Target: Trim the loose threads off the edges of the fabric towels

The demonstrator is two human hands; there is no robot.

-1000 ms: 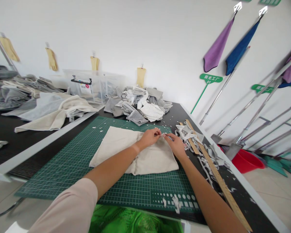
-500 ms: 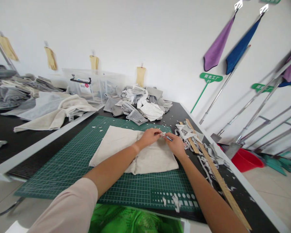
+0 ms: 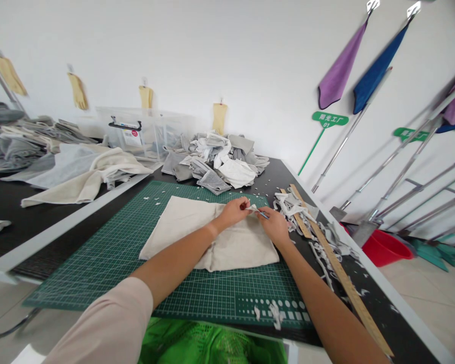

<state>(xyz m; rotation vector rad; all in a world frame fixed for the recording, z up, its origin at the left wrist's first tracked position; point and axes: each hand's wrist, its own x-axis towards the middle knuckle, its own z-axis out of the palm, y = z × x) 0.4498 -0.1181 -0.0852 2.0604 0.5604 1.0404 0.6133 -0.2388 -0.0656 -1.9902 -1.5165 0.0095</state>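
A folded cream cloth (image 3: 189, 217) lies on the green cutting mat (image 3: 109, 258). My left hand (image 3: 233, 212) is closed at the cloth's far edge, pinching a small raised bit of fabric (image 3: 252, 208). Close to its right, my right hand (image 3: 275, 225) is closed around a small slim tool (image 3: 263, 215) with a bluish, metallic look. Its tip meets the raised fabric between the hands. Most of the tool is hidden by my fingers, so its exact kind does not show.
Fabric strips (image 3: 293, 207) and wooden rulers (image 3: 337, 268) lie to the right. Behind the mat is a heap of grey and white cloths (image 3: 216, 162), beside a clear plastic box (image 3: 125, 134). More cloths (image 3: 83, 172) lie left. A red bucket (image 3: 387, 247) stands on the floor.
My left hand has shifted slightly left, away from the right hand. More of the pinched fabric bit now shows between them. The cloth stays where it was.
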